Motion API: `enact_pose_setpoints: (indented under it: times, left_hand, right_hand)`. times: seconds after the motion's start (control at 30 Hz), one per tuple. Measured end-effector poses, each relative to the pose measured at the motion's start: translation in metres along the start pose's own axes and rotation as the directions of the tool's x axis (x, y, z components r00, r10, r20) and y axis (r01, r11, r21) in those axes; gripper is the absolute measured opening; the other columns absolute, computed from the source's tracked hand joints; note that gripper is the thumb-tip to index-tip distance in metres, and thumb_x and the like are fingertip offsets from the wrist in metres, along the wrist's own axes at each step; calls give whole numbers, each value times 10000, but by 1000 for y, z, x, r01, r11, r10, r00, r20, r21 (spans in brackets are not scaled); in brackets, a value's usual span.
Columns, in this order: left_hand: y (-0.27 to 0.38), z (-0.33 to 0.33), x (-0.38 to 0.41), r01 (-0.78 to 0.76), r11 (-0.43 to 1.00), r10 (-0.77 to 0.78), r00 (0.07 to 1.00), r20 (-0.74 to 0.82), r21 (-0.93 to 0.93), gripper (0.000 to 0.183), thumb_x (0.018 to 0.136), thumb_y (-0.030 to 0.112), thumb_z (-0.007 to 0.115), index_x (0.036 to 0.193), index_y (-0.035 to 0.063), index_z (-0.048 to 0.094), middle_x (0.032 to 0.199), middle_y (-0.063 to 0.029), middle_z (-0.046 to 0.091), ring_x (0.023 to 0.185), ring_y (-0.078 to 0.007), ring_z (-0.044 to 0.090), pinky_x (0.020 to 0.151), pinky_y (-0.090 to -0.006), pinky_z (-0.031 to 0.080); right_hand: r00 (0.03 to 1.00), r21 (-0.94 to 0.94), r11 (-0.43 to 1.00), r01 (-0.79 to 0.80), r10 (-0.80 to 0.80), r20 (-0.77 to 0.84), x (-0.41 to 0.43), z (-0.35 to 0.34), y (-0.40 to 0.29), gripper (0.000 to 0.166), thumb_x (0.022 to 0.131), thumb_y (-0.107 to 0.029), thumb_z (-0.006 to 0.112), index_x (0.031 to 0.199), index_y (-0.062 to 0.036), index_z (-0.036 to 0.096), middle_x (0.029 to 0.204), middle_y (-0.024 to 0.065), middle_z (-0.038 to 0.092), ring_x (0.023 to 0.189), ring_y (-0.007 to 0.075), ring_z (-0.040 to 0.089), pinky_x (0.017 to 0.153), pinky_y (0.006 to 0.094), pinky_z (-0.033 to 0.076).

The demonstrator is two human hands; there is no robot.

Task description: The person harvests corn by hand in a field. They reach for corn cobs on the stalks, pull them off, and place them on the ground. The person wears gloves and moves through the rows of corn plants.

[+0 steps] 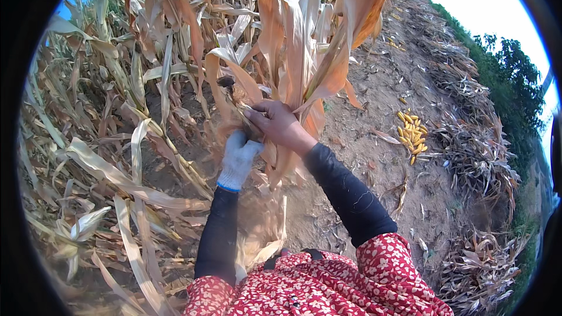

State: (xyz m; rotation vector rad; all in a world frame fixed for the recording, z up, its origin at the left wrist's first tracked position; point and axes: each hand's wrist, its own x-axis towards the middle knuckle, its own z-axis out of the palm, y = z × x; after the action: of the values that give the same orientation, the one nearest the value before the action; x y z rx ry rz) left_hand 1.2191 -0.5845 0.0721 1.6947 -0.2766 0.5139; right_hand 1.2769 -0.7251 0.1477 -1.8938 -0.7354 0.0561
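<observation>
A husked ear of dry corn (pixel 252 129), with dark silk at its tip (pixel 226 82), sits between my hands in front of dry corn stalks. My left hand (pixel 240 158), in a white knit glove with a blue cuff, closes around the lower part of the ear. Bare, my right hand (pixel 281 123) pinches the husk higher up, thumb and fingers together. Tan, dry corn leaves (pixel 298 52) rise just beyond the right hand. The grain inside the ear is hidden by husk and fingers.
Standing dry corn stalks (pixel 175 153) crowd the left side and the far side. On the bare soil (pixel 364 171) to the right lies a pile of yellow corn cobs (pixel 412 134). Heaps of cut stalks (pixel 476 158) line the right, with green trees (pixel 509 74) beyond.
</observation>
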Motion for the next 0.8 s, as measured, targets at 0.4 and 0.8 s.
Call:
enact_pose_setpoints:
  times: [0.4, 0.8]
  left_hand:
    - [3, 11, 8, 78, 932, 75, 913, -400, 354, 200, 837, 121, 568, 734, -47, 531, 670, -169, 582, 594, -192, 518, 583, -359, 431]
    - [-55, 21, 0, -23, 417, -286, 945, -156, -909, 116, 907, 126, 522, 910, 16, 560, 897, -69, 586, 841, -170, 550, 836, -316, 437]
  right_hand:
    - [1000, 331, 944, -10, 14, -12, 9, 24, -1, 250, 912, -201, 641, 988, 37, 635, 764, 39, 658, 681, 74, 603, 628, 233, 494]
    - [864, 830, 558, -31, 433, -259, 53, 3, 58, 209, 963, -204, 511, 800, -76, 529, 655, 5, 517, 563, 99, 502, 466, 235, 371]
